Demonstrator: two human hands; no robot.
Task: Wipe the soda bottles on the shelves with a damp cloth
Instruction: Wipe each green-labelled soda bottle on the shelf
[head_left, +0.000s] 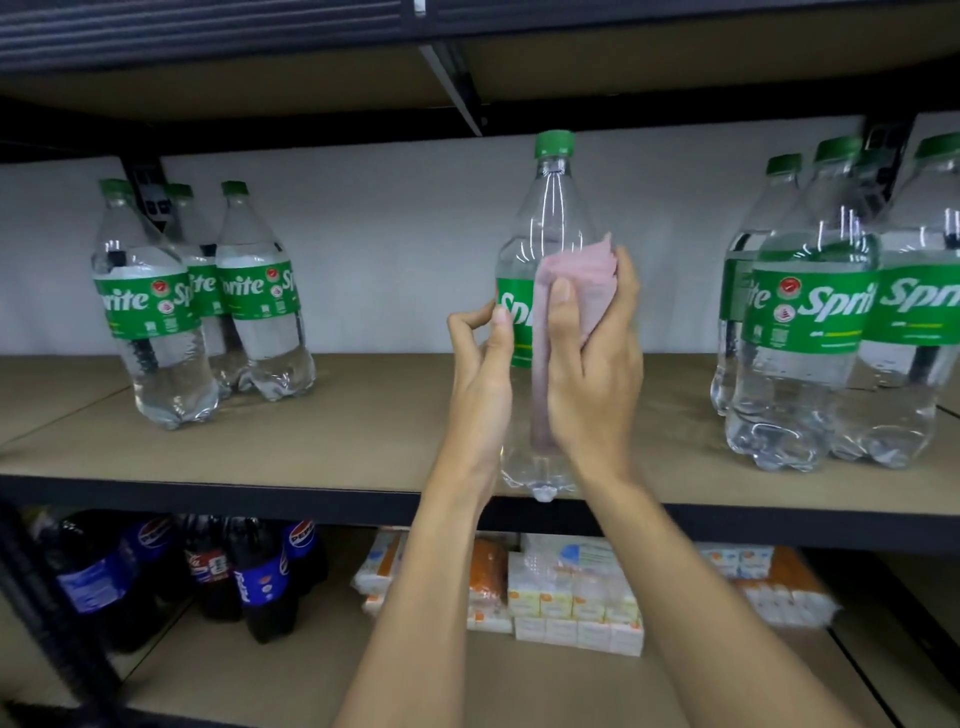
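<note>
Bottle of clear plastic with a green screw cap and a green Sprite label is upright at the front edge of the brown board shelf, about midway along it. Whether its base rests on the board or hangs just in front of it I cannot tell. The left hand grips the bottle from its left side, thumb laid on the label and fingers curled toward the back. The right hand clasps a pale pink cloth against the bottle's front and right side. Its thumb pins the cloth over the label, its fingers wrap round the far side, and a strip of cloth hangs down under the palm along the lower body.

On the same shelf, well apart to the left, three matching Sprite bottles stand close together. To the right stands a tighter cluster of Sprite bottles, touching one another. On the lower shelf, dark cola bottles with blue Pepsi labels stand at the left, and stacked white and orange packets lie to their right.
</note>
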